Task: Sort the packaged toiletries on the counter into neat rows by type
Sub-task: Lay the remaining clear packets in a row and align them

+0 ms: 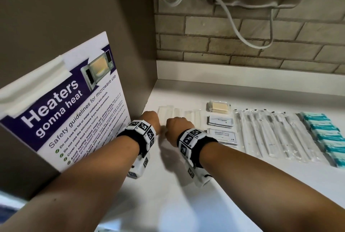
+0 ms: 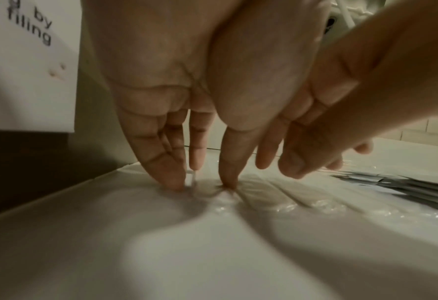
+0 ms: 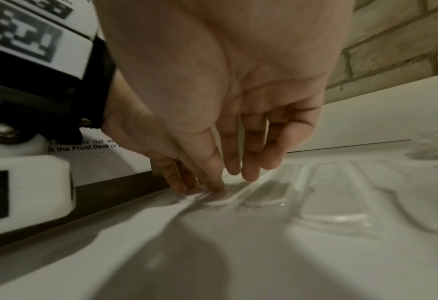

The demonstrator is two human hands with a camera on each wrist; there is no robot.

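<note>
A row of flat clear-wrapped white packets lies at the left end of the white counter. My left hand and right hand sit side by side over the near ends of the leftmost packets. In the left wrist view the left hand points straight fingers down, tips pressing a clear packet. In the right wrist view the right hand touches the packet row with straight fingertips. To the right lie sachet stacks, wrapped toothbrushes and teal boxes, all in rows.
A microwave safety sign leans on the brown side panel just left of my left wrist. A brick wall with a white upstand backs the counter. A white cable hangs in front of the bricks.
</note>
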